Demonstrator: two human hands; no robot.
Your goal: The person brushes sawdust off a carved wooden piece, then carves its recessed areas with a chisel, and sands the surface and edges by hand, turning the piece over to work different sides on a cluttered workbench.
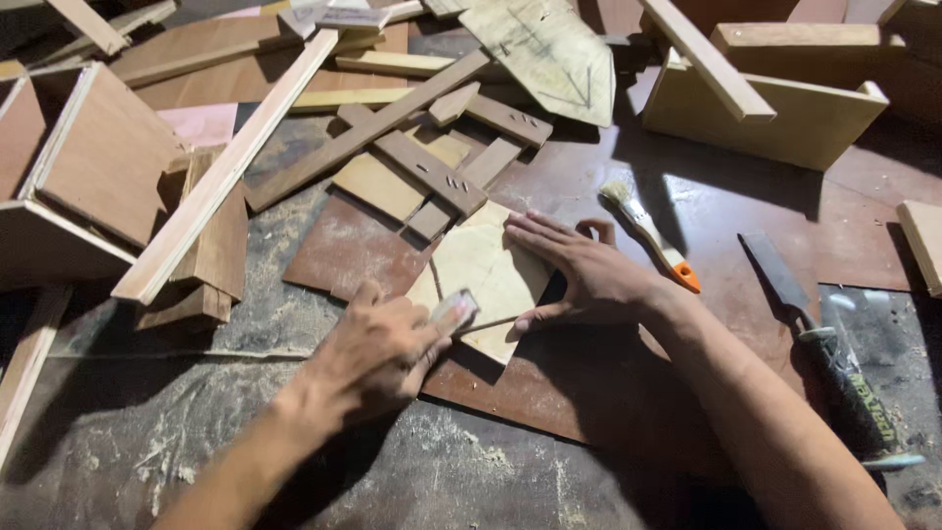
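Two bare hands work over a pale panel (pixel 486 280) that lies flat on a brown board (pixel 353 245), near the middle of a dusty surface (pixel 147 432). The right hand (pixel 579 270) lies spread on the panel's right edge, fingers (pixel 535 231) released and flat, the thumb along the lower edge, pinning it down. The left hand (pixel 378 348) is clenched around a small grey block (pixel 454 309), whose tip shows between thumb and forefinger and touches the panel's lower left edge.

Just right of the right hand lies a brush (pixel 648 231) with pale bristles and an orange handle end, apart from the fingers. Farther right a dark file (pixel 785 285) lies with a green-handled tool (pixel 859 402) below it; whether they are one tool cannot be told.

Behind the panel, scrap wood is heaped: a long pale batten (pixel 231 162) runs diagonally from the upper middle down to the left, short dark strips (pixel 432 172) with staples cross each other, and a large pale offcut (pixel 549 54) bears pencil lines. At upper right stands an open wooden box (pixel 775 108) with a slat (pixel 706 59) across it. At the left edge a boxlike frame (pixel 83 167) leans. Sawdust (pixel 471 451) streaks the near surface.
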